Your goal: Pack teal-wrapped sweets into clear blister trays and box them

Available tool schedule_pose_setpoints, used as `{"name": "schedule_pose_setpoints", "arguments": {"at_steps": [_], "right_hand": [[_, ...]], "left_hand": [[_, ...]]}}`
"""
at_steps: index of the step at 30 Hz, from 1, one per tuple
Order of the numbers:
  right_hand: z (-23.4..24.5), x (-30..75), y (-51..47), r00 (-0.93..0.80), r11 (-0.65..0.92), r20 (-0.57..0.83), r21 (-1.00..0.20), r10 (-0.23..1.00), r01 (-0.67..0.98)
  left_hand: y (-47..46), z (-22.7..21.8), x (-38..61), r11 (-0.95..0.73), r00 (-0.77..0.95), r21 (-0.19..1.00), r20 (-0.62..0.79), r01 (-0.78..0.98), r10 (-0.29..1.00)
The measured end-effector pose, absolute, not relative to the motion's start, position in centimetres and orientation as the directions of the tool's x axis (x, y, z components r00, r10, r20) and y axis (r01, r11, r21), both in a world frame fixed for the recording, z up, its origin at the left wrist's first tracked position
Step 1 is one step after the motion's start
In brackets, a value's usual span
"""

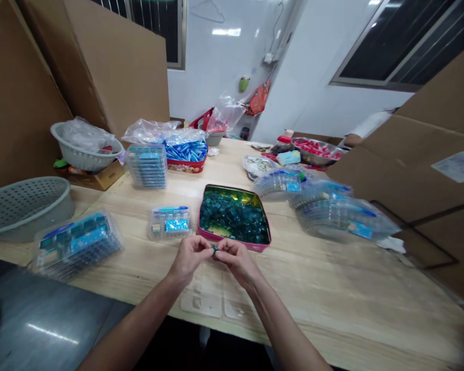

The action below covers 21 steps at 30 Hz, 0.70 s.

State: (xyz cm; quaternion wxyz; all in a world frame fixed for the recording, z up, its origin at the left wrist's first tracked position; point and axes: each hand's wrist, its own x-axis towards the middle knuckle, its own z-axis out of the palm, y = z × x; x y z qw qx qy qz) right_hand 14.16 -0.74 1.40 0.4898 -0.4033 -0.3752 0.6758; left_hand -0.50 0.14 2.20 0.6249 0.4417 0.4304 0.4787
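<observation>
My left hand point(190, 257) and my right hand point(235, 259) meet at the near edge of a pink-rimmed tin point(268, 242). Both are closed, pinching one small dark green piece point(215, 250) between thumbs and fingertips; its exact kind is too small to make out. Many similar glossy dark green pieces point(232, 216) fill the tin, whose inside wall is gold. Below my hands lies a clear plastic tray point(201, 299) at the table's near edge. A clear packed case point(170, 224) with a blue pen and a blue packet stands left of the tin.
Stacked clear cases point(77, 245) lie at left, with another stack point(147, 167) behind and more point(332, 211) at right. Grey baskets point(27, 206) stand far left. A red tin point(185, 166) holds blue pens. A steel bowl point(320, 161) holds pink items. Cardboard point(429, 154) walls both sides.
</observation>
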Motion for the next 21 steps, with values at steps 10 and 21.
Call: {"name": "schedule_pose_setpoints", "arguments": {"at_steps": [10,21], "right_hand": [[-0.2,13.3,0.7,-0.287,-0.356,-0.241,-0.807,0.927,-0.471],[-4.6,12.0,1.7,-0.111,0.164,0.126,-0.861,0.986,0.481]], "left_hand": [[2.1,1.5,-2.5,0.092,0.187,0.988,-0.067,-0.128,0.980],[2.4,-2.1,-2.6,-0.159,0.233,0.662,-0.026,0.733,0.972]]}}
